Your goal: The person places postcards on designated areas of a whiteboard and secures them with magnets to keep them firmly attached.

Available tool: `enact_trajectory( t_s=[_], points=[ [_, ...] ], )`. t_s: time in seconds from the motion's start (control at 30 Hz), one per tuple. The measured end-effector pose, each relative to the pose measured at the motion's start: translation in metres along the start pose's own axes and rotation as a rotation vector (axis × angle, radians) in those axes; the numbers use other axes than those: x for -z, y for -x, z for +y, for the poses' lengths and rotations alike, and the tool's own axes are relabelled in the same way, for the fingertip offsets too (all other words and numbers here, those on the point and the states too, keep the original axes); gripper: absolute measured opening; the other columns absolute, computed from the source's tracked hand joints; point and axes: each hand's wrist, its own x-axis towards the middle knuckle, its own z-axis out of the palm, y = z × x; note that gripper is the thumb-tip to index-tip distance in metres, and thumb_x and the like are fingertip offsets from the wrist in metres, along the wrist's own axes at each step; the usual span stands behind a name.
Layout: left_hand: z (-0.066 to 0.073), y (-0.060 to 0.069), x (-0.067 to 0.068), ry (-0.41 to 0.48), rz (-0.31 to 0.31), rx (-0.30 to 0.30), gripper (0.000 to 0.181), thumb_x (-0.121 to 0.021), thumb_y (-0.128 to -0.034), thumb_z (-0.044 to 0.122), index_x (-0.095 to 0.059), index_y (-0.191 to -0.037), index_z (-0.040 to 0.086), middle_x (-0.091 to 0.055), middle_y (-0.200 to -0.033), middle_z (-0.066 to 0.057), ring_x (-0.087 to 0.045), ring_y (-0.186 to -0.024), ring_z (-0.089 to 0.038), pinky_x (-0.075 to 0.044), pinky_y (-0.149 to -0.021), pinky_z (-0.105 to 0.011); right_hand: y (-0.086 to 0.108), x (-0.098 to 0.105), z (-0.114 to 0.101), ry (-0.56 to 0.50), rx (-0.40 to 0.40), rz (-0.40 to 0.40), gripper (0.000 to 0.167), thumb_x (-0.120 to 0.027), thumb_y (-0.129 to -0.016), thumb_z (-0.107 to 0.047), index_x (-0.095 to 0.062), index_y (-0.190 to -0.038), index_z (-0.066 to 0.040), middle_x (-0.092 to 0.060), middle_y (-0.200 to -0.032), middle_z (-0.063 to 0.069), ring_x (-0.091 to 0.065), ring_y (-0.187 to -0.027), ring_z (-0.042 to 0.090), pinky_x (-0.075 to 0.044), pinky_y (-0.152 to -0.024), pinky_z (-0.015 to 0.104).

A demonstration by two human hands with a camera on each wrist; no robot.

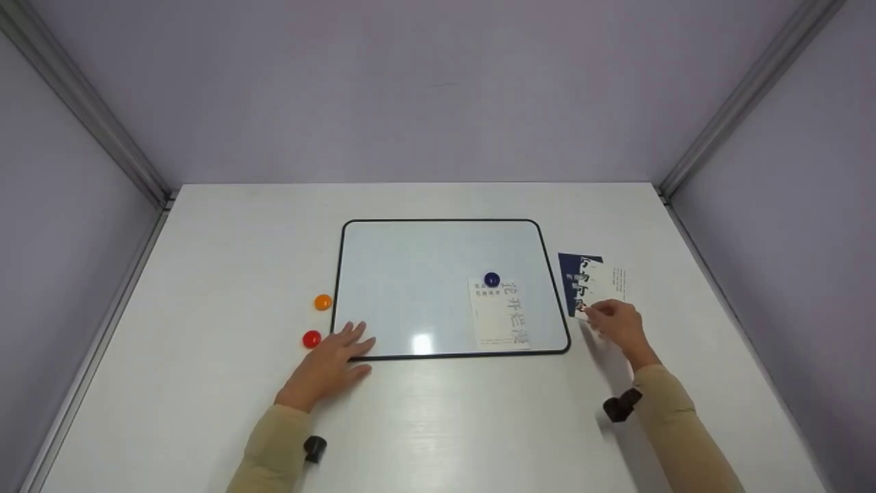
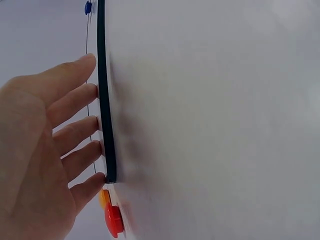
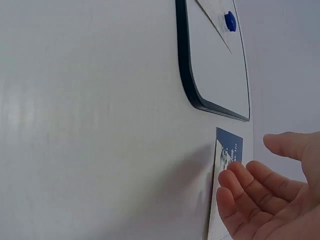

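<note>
Right hand (image 1: 619, 327), fingers loosely parted, was at the printed card (image 1: 597, 281); a gentle edge pinch seemed best to avoid creasing.

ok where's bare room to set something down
Bare: upper left of the whiteboard; tabletop between it and the wall, or left of the orange magnet and red magnet. Crowded: whiteboard's lower left (left grip) and lower right (pale card, blue magnet); right of it, right grip and navy-white card.

Whiteboard (image 1: 410, 274) lying on tbl (image 1: 205, 274), card (image 1: 494, 322) w/ magnet (image 1: 492, 279) atop resting on its R half; 2 discs (image 1: 322, 302) sitting L, more paper (image 1: 609, 281) R.
</note>
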Motion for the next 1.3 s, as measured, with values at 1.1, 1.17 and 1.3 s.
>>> enact_trajectory(
  t_s=[1.1,1.17,1.3],
  points=[
    [0.001,-0.003,-0.001,0.040,-0.013,0.045,0.051,-0.066,-0.0907,0.029,-0.053,-0.139,0.021,-0.039,-0.156,-0.003,-0.032,-0.148,-0.026,-0.032,-0.120,-0.047,-0.006,0.028,0.022,-0.061,-0.385,0.188,0.049,-0.060,-0.092,-0.027,-0.056,-0.123,0.010,-0.059,-0.066,-0.004,-0.055,-0.066,0.010,-0.044,-0.069,0.025],
    [0.001,-0.003,-0.001,0.040,-0.012,0.047,0.051,-0.066,-0.0906,0.029,-0.053,-0.139,0.021,-0.039,-0.156,-0.003,-0.032,-0.148,-0.026,-0.032,-0.120,-0.047,-0.007,0.028,0.023,-0.047,-0.398,0.183,0.049,-0.060,-0.092,-0.027,-0.056,-0.123,0.011,-0.060,-0.067,-0.003,-0.054,-0.068,0.011,-0.043,-0.070,0.026],
    [0.001,-0.003,-0.001,0.038,-0.011,0.053,0.051,-0.066,-0.0902,0.029,-0.053,-0.139,0.021,-0.039,-0.156,-0.003,-0.032,-0.148,-0.025,-0.032,-0.120,-0.046,-0.007,0.027,0.024,-0.048,-0.417,0.175,0.050,-0.059,-0.092,-0.027,-0.055,-0.124,0.011,-0.059,-0.066,-0.003,-0.053,-0.070,0.013,-0.043,-0.073,0.028]
  ],
)
